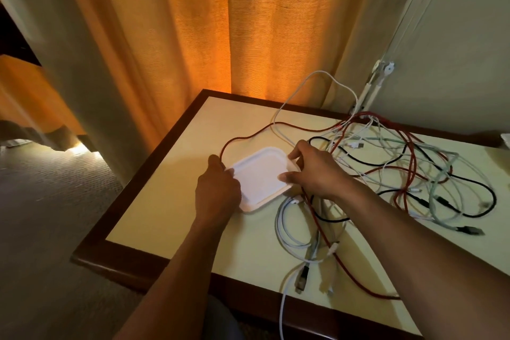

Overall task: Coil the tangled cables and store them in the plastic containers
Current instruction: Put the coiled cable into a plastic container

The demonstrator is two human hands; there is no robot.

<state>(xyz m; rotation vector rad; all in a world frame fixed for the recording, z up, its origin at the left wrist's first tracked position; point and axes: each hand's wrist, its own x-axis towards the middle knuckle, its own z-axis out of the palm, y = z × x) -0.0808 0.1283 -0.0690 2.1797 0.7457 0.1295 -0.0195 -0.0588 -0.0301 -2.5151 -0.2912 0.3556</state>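
A white square plastic container [260, 174] with its lid on lies on the cream table. My left hand [218, 188] grips its left edge. My right hand [310, 167] pinches its right edge and corner with curled fingers. To the right sprawls a tangle of cables [400, 168]: red, black, white and pale green ones. A red cable [248, 136] loops round the back of the container. More white and grey cables [300, 232] lie near the front, under my right forearm.
The table has a dark wooden rim [154, 163] and stands against an orange curtain [220, 36]. A white cable [283, 309] hangs over the front edge. Carpet lies to the left. A blind cord fitting [382, 69] sits on the wall at the back right.
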